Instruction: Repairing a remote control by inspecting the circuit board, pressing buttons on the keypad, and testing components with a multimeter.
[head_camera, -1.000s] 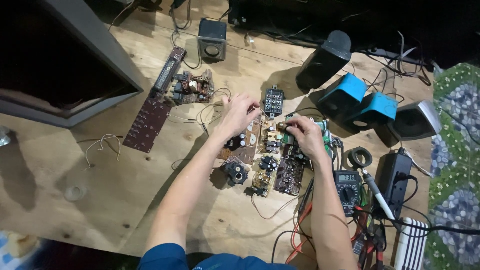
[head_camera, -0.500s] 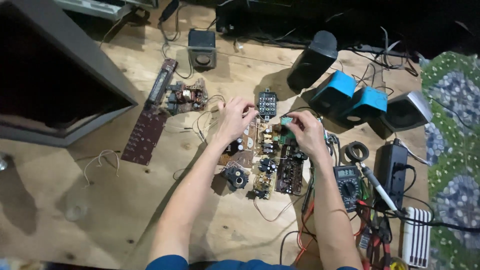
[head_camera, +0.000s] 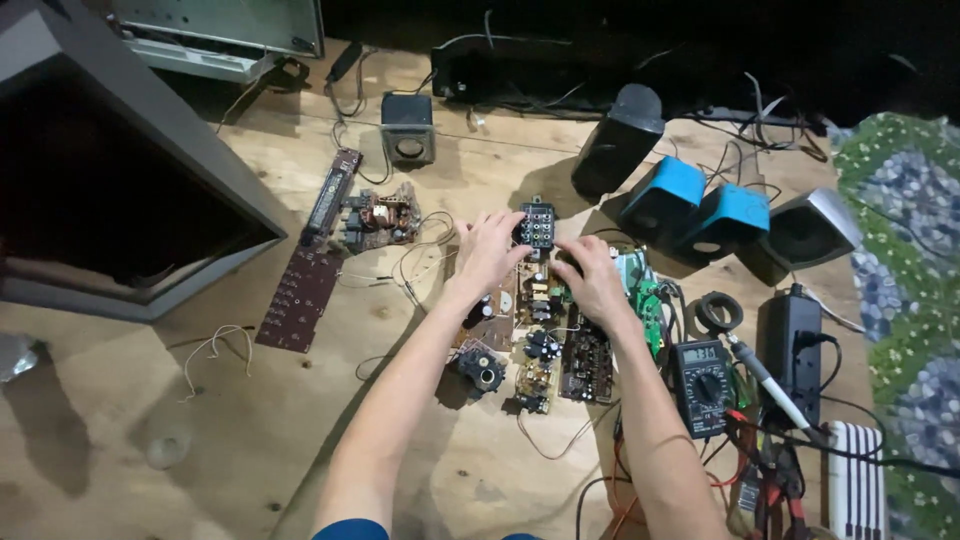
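A cluster of brown circuit boards (head_camera: 548, 340) with capacitors and coils lies on the plywood floor in the middle. My left hand (head_camera: 488, 252) rests on the cluster's upper left part, its fingertips touching a small black connector block (head_camera: 538, 224). My right hand (head_camera: 590, 278) presses down on the upper right boards, next to a green board (head_camera: 648, 300). What lies under either palm is hidden. A round black part (head_camera: 484, 370) sits at the cluster's lower left.
A long brown button board (head_camera: 302, 290) and a small wired board (head_camera: 378, 218) lie left. A dark cabinet (head_camera: 120, 190) fills the far left. Speakers, two of them blue (head_camera: 700, 205), stand behind. A multimeter (head_camera: 702, 382), soldering iron (head_camera: 770, 380) and power adapter (head_camera: 792, 340) lie right.
Both hands slid a little toward the top of the board cluster; the left fingertips now reach the black connector block. My right hand lies flatter over the boards.
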